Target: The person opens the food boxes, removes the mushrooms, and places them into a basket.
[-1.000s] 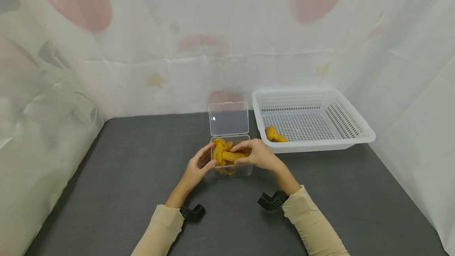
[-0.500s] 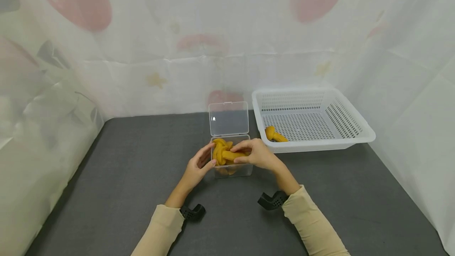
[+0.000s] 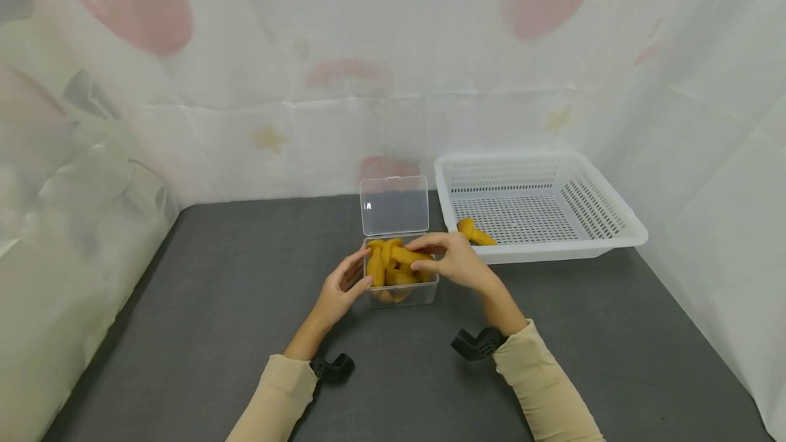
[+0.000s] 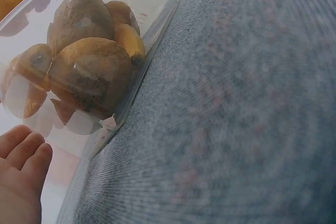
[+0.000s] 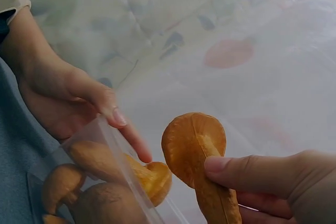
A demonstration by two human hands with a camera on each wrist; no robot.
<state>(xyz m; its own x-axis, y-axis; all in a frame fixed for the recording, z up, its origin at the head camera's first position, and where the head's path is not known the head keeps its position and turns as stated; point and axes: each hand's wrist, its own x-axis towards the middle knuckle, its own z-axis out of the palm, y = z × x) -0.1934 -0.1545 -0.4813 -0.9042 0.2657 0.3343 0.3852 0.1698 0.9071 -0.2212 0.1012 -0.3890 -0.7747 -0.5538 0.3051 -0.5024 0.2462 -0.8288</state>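
In the head view, a clear plastic box with its lid raised holds several yellow-brown mushrooms. My right hand pinches one mushroom between thumb and fingers, over the right part of the box. The right wrist view shows its broad cap pointing away from the hand, the thumb lying on the stem. Against the box's left end rests my left hand, thumb at the front corner of the rim and fingers extended along the side. Through the wall, the left wrist view shows mushroom caps inside.
Right of the box stands a white perforated basket, with a mushroom in its front left corner. Both stand on a dark grey table. A patterned white curtain hangs behind and at the sides.
My right hand has risen slightly and shifted right with the pinched mushroom, uncovering more mushrooms beneath. My left hand and the box stay in place.
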